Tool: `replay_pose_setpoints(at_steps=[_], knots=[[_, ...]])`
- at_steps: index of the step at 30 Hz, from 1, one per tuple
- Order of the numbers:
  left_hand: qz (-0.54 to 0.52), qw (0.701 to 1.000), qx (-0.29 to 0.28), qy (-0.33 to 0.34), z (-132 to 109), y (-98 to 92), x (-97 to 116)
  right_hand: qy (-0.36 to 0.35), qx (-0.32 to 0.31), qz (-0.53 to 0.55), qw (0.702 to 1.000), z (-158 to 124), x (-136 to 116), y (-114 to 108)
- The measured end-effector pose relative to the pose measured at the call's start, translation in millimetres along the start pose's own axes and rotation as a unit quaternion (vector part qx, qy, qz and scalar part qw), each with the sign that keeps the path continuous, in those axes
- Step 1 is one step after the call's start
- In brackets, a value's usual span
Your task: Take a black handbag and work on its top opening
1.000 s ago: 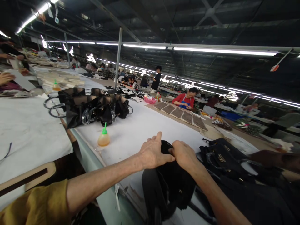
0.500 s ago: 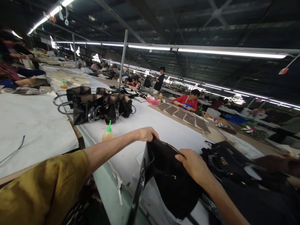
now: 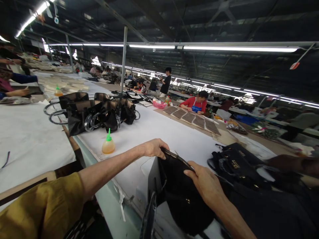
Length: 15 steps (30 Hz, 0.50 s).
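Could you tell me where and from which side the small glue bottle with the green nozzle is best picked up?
I would grip the glue bottle around its rounded amber body, coming from the near side with fingers wrapping its flanks. It stands upright and alone on the white table, with bare cloth around it. The thin green tip looks too slim and slippery to hold.

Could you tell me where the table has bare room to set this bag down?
Bare white patch between the bottle, the far bags and the left hand. Crowded right of the held bag, by the piled bags.
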<state>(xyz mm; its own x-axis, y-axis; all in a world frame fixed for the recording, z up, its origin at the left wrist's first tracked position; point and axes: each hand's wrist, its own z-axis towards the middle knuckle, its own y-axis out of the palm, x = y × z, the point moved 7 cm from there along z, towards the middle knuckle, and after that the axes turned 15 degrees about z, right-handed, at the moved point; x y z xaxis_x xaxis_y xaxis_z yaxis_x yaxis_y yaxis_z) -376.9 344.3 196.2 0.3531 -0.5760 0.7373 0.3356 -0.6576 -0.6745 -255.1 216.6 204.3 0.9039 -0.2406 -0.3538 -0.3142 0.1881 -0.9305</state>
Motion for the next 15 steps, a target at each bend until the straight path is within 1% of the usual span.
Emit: replay_pose_setpoints(at_steps=[3,5,9,11,15], knots=[[0.016,1.000,0.005,0.000,3,2.3,1,0.001,0.023,-0.054,0.998,-2,0,-3],[0.028,0.999,0.019,-0.004,5,2.6,1,0.003,0.038,-0.102,0.994,-3,-2,-3],[0.070,0.997,0.042,-0.001,7,2.9,2,0.002,0.038,-0.168,0.985,1,-15,1],[0.099,0.994,0.044,0.007,7,4.0,3,0.004,0.033,-0.169,0.985,5,-23,4],[0.124,0.991,0.052,0.015,6,3.8,2,0.029,0.042,-0.110,0.993,14,-26,6]])
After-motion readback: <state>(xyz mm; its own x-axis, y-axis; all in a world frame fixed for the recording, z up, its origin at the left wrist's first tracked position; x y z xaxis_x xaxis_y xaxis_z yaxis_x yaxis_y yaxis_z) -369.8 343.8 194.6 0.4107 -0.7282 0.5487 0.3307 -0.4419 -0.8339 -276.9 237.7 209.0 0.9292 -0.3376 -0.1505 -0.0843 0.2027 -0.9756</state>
